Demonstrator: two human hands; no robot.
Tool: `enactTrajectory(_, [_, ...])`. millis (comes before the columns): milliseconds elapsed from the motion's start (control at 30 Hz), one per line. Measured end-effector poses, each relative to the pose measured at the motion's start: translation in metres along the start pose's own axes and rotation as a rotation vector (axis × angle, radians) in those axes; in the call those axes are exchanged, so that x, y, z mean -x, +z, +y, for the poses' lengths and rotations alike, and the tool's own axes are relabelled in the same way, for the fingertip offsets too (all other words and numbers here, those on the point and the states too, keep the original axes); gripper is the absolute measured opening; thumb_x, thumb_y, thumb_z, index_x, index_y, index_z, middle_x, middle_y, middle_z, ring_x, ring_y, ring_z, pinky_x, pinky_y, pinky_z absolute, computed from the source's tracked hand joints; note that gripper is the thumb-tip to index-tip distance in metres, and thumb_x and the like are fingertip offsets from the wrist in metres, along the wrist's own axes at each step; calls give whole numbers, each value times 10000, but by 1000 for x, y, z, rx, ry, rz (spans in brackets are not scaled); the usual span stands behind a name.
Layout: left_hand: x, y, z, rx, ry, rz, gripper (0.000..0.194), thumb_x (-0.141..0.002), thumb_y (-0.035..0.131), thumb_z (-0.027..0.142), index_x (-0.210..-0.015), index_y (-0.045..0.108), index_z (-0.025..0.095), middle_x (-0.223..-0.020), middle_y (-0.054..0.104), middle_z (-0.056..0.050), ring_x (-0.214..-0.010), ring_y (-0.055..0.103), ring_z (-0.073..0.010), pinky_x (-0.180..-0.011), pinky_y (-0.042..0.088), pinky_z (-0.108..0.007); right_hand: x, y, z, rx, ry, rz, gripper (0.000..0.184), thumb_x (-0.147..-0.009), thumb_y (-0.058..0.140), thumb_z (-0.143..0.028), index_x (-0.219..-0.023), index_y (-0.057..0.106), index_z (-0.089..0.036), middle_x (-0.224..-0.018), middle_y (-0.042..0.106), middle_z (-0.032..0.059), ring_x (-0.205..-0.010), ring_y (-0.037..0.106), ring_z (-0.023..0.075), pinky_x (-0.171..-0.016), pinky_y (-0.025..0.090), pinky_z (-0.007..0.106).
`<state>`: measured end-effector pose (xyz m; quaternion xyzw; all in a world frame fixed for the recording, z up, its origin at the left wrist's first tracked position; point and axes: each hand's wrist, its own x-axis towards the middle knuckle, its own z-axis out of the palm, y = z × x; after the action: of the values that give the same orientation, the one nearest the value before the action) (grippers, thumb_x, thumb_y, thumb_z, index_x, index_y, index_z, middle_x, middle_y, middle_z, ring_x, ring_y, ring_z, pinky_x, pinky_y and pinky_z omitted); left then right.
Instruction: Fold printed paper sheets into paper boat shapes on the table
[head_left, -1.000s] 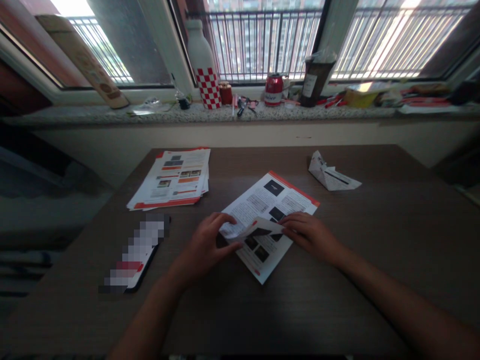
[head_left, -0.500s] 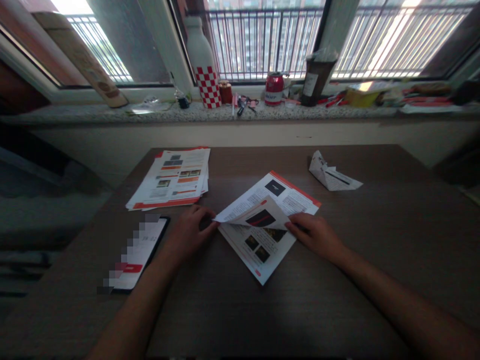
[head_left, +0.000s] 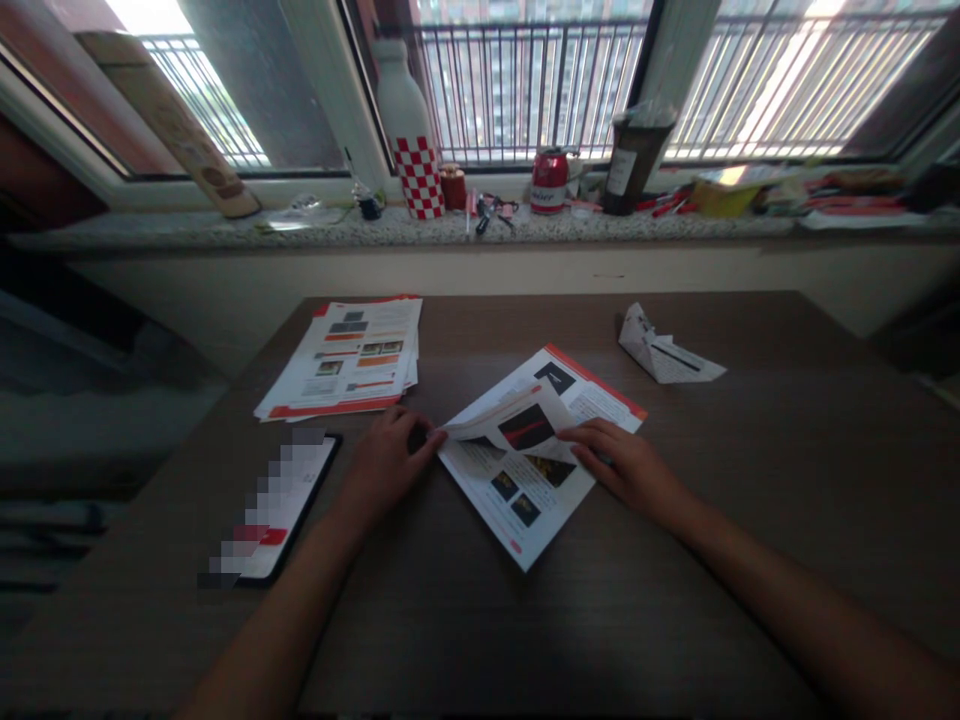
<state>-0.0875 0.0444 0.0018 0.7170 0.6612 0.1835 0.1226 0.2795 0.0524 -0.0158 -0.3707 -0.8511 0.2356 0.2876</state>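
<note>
A printed leaflet (head_left: pixel 525 480) with an orange edge lies at an angle in the middle of the brown table (head_left: pixel 675 560). My left hand (head_left: pixel 386 462) pinches its left corner, which is folded up and over toward the centre. My right hand (head_left: pixel 626 465) lies on the leaflet's right side, fingers stretched flat and pressing the sheet down. The fold's flap (head_left: pixel 514 415) stands partly raised between the two hands.
A stack of similar leaflets (head_left: pixel 345 355) lies at the far left. A phone (head_left: pixel 274 505) rests left of my left hand. A folded paper shape (head_left: pixel 664 350) sits at the far right. The window sill holds a checkered bottle (head_left: pixel 409 130), a red can (head_left: pixel 549 180) and clutter.
The left hand drew the leaflet's left corner outward and then folded it up over the sheet. The flap now stands higher and further back. The right hand stayed almost where it was.
</note>
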Motion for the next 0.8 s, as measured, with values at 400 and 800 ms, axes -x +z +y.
enactTrajectory(400, [-2, 8, -12, 40, 21, 53, 303, -877, 715, 510, -942, 683, 215, -1131, 610, -101, -1118, 604, -339, -989, 501, -497, 1, 0, 10, 52, -28, 12, 390, -1088, 483, -252, -1442, 645, -275, -1147, 713, 105, -1004, 707, 226, -809, 596, 360])
enactTrajectory(800, [-3, 4, -33, 166, 70, -49, 342, -913, 613, 507, -998, 765, 213, -1210, 589, -108, -1214, 574, -326, -1105, 455, -543, -1, -1, 11, 31, -2, 16, 385, -1081, 490, -239, -1421, 667, -279, -1130, 719, 107, -984, 712, 235, -789, 589, 374])
